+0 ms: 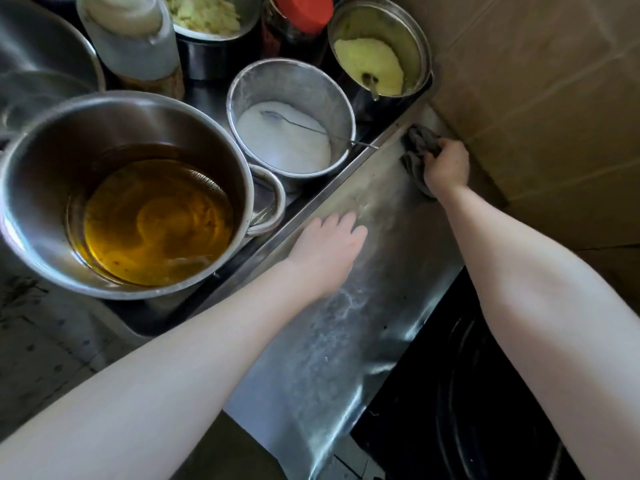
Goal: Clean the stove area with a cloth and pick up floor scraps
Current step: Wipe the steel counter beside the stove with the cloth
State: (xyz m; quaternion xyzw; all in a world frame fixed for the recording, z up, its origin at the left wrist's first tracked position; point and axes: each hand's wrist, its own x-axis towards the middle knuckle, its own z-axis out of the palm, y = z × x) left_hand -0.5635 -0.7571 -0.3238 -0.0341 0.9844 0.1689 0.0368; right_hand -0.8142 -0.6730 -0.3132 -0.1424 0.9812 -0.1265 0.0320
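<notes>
Head camera view, looking down along two bare forearms over a kitchen worktop. The person's right hand (446, 168) is curled round a dark grey cloth (417, 143), holding it bunched against the far end of a steel ledge (332, 341), right where the ledge meets a wall lined with cardboard (536, 81). Part of the cloth is hidden under the palm, and the fingertips cannot be seen. The left hand (329, 251) lies flat on the same ledge, nearer the camera, fingers straight and slightly spread, holding nothing. Pale smeared streaks show on the steel below it.

Left of the ledge, in a sunken tray, stands a large steel pot (104, 123) of amber oil with a mesh strainer dimly visible under the surface. Just beyond it sits a smaller steel bowl (294, 88) of white powder with a spoon in it, then a tin (405, 32) of yellow powder, its spoon half buried. A squeeze bottle (131, 36) and a red-lidded jar (301, 12) are cut off by the top edge.

At lower right, beside the ledge, is a dark recess (485, 393); curved black shapes show inside, too dim to identify.
</notes>
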